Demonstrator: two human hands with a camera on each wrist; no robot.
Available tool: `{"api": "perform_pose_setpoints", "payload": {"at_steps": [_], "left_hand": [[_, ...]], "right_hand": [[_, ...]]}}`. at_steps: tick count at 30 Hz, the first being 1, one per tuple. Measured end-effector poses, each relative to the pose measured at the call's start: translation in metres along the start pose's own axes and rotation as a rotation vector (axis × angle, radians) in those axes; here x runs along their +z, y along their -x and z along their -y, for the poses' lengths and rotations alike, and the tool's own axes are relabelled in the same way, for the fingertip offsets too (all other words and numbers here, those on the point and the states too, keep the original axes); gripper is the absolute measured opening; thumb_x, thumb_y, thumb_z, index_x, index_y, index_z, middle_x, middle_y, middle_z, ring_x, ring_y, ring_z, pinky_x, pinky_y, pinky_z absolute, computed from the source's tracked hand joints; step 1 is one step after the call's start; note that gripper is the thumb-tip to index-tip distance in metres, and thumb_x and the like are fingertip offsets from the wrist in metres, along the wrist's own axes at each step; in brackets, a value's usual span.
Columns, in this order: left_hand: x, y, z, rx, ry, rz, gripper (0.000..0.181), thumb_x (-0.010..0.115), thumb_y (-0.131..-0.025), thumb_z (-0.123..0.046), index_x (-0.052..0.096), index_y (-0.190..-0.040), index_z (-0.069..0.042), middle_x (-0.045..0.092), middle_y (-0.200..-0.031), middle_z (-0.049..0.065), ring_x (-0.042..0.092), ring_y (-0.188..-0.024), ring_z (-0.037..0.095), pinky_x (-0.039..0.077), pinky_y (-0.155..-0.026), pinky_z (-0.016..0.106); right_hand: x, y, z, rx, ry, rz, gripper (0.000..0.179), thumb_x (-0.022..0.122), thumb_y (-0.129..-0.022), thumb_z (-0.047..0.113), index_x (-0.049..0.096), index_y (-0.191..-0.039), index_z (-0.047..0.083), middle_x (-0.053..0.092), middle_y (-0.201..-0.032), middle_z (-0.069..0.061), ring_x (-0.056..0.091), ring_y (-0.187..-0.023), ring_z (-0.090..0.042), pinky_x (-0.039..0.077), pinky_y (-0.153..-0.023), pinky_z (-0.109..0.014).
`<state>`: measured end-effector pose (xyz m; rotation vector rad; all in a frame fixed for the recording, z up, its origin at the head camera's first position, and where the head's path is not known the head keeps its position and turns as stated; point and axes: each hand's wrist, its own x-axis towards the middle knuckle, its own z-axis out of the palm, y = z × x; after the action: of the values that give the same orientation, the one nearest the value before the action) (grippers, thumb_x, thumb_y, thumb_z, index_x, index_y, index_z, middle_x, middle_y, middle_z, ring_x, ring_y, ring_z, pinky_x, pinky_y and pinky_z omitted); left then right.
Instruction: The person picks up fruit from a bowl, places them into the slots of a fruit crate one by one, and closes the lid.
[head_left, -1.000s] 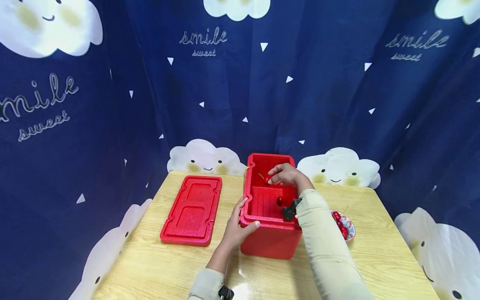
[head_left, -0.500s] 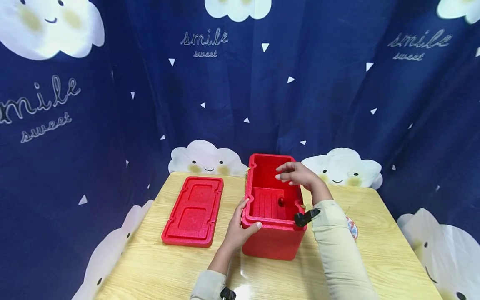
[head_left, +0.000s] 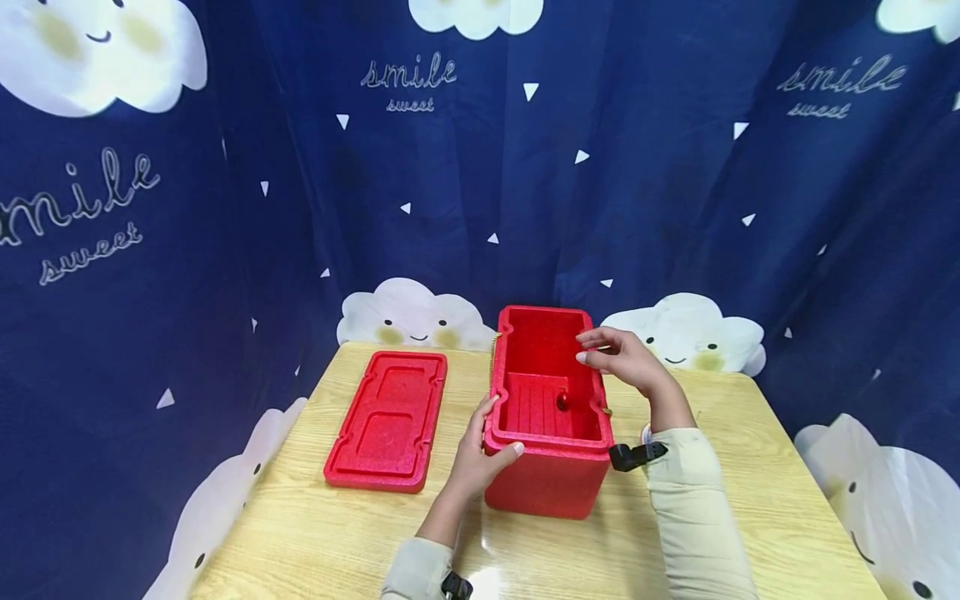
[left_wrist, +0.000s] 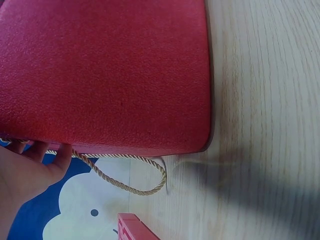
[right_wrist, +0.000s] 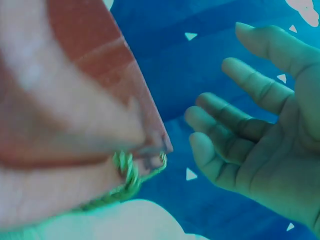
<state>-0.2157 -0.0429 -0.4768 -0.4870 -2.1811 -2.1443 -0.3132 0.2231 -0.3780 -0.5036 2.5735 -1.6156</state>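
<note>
A tall red box (head_left: pixel 543 475) stands topless on the wooden table. Inside it a dark red cherry (head_left: pixel 562 402) shows against the right inner wall, perhaps partly as a reflection. My left hand (head_left: pixel 477 460) holds the box's near left corner, thumb on the front rim and fingers along the left side. In the left wrist view a gold cord (left_wrist: pixel 132 187) hangs by those fingers. Over the box's right rim hovers my right hand (head_left: pixel 626 358), fingers loosely bent and holding nothing. The right wrist view shows its palm and spread fingers beside the box.
The red lid (head_left: pixel 386 421) lies flat on the table, left of the box. A small bowl (head_left: pixel 647 433) is almost hidden behind my right wrist. The wooden table (head_left: pixel 300 533) meets a dark blue cloud-patterned curtain (head_left: pixel 465 192) at the back.
My right hand has let go of a cherry inside the box, then risen and moved right to the rim. Its forearm now covers most of the bowl. The left hand stays in place.
</note>
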Motion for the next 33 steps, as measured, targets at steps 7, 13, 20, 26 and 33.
{"api": "perform_pose_setpoints", "payload": {"at_steps": [7,13,20,26,33], "left_hand": [[0.001,-0.001,0.000,0.018,-0.004,-0.002,0.076,0.072,-0.078,-0.011,0.032,-0.143,-0.008,0.019,-0.152,0.009,0.030,-0.131,0.027,0.036,-0.098,0.034],[0.001,0.000,0.000,0.016,0.003,0.000,0.077,0.072,-0.078,-0.010,0.032,-0.143,-0.007,0.018,-0.152,0.009,0.030,-0.131,0.025,0.035,-0.099,0.034],[0.000,0.000,0.001,0.016,0.008,0.004,0.077,0.072,-0.078,-0.013,0.032,-0.143,-0.008,0.018,-0.152,0.009,0.032,-0.130,0.028,0.036,-0.099,0.035],[0.001,0.000,0.003,0.033,0.011,0.012,0.076,0.071,-0.078,-0.012,0.031,-0.143,-0.007,0.017,-0.152,0.010,0.031,-0.130,0.033,0.035,-0.099,0.034],[0.001,0.000,0.004,0.045,0.017,0.011,0.075,0.071,-0.078,-0.010,0.031,-0.142,-0.006,0.017,-0.152,0.011,0.031,-0.130,0.034,0.035,-0.099,0.034]], "right_hand": [[-0.005,0.016,-0.005,-0.034,0.016,-0.063,0.040,0.066,-0.083,0.009,0.056,-0.119,-0.005,0.058,-0.112,-0.024,0.058,-0.093,-0.029,0.052,-0.075,-0.032],[-0.005,0.041,0.016,-0.055,0.030,-0.102,0.037,0.064,-0.083,0.004,0.054,-0.116,-0.010,0.057,-0.111,-0.028,0.053,-0.099,-0.038,0.050,-0.075,-0.025],[-0.009,0.059,0.007,-0.046,0.059,-0.151,0.035,0.064,-0.084,0.004,0.055,-0.115,-0.009,0.057,-0.111,-0.026,0.054,-0.098,-0.036,0.049,-0.073,-0.023],[-0.019,0.063,-0.033,-0.042,0.049,-0.176,0.037,0.067,-0.085,0.009,0.056,-0.118,-0.005,0.058,-0.112,-0.019,0.057,-0.096,-0.023,0.050,-0.073,-0.024],[-0.024,0.079,-0.052,-0.045,-0.008,-0.235,0.036,0.068,-0.085,0.011,0.056,-0.117,-0.002,0.060,-0.107,-0.003,0.058,-0.092,-0.011,0.050,-0.071,-0.022]]}}
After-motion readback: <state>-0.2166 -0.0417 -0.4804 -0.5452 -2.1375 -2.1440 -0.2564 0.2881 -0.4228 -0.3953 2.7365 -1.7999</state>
